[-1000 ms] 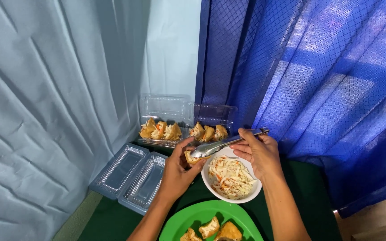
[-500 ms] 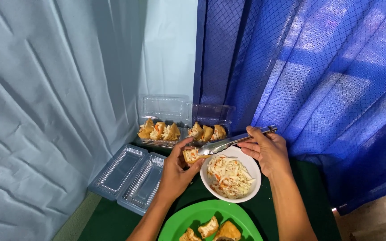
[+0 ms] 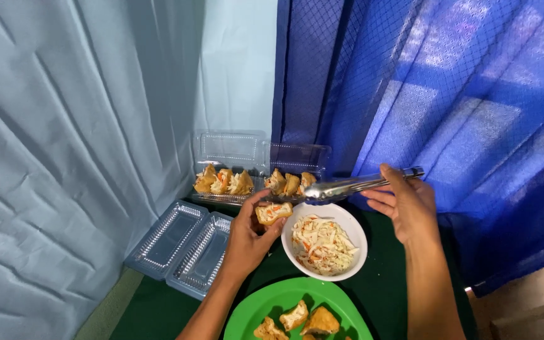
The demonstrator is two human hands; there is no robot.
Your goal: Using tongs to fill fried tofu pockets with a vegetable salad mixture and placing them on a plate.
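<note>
My left hand (image 3: 247, 236) holds a fried tofu piece (image 3: 273, 213) stuffed with shredded vegetables, just left of a white bowl (image 3: 354, 234) of shredded cabbage and carrot. My right hand (image 3: 407, 204) grips metal tongs (image 3: 341, 187) whose tips hover over the bowl's far rim, close to the tofu piece. A green plate (image 3: 266, 303) with three fried tofu pieces lies nearest me.
Two open clear plastic boxes (image 3: 229, 184) at the back hold several stuffed tofu pieces. An empty open clear box (image 3: 181, 247) lies at the left. A green cloth (image 3: 385, 289) covers the table. Pale grey and blue curtains hang close behind.
The tongs have lifted away from the tofu piece and out of the bowl. My left hand still holds the piece, now filled and turned slightly toward me.
</note>
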